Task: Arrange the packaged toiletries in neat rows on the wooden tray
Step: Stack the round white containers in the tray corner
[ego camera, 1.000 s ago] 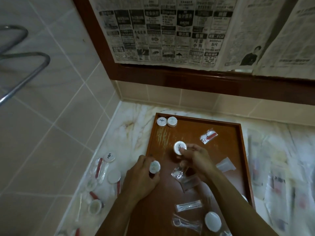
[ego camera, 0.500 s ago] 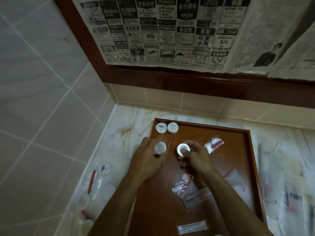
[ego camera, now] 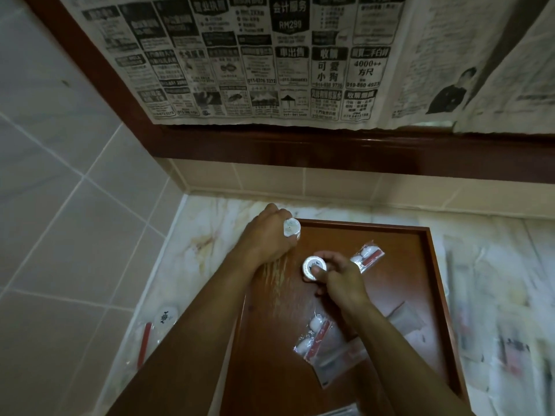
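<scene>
- My left hand (ego camera: 264, 238) is at the far left corner of the wooden tray (ego camera: 432, 283), fingers curled round a small round white packaged toiletry (ego camera: 291, 227) whose flat top faces the camera; whether it already touches the tray floor I cannot tell.
- My right hand (ego camera: 339, 277) is just right of it and nearer, over the far middle of the tray, pinching a second round white toiletry puck (ego camera: 313, 267), with the thumb pressed on its printed lid and the fingers wrapped round its far side.
- Just right of that hand, a clear sachet with white pieces and a red stick (ego camera: 368, 257) lies tilted on the tray near the far right corner.
- Near my right forearm, a similar clear sachet with white balls and a red stick (ego camera: 313, 336) lies on the tray, overlapping a flat transparent packet (ego camera: 339, 358) that runs under the arm.
- At the near edge of the tray, a further clear wrapper (ego camera: 342, 412) is only partly in view.
- Left of the tray, on the marble counter (ego camera: 210, 223), sits another round white puck with a dark emblem (ego camera: 165, 317), with a red-handled item in clear wrap (ego camera: 143, 345) beside it.
- Blurred packets (ego camera: 504, 325) cover the counter to the right of the tray.
- On the far wall, newspaper sheets (ego camera: 270, 55) hang over a dark wooden frame (ego camera: 300, 151).
</scene>
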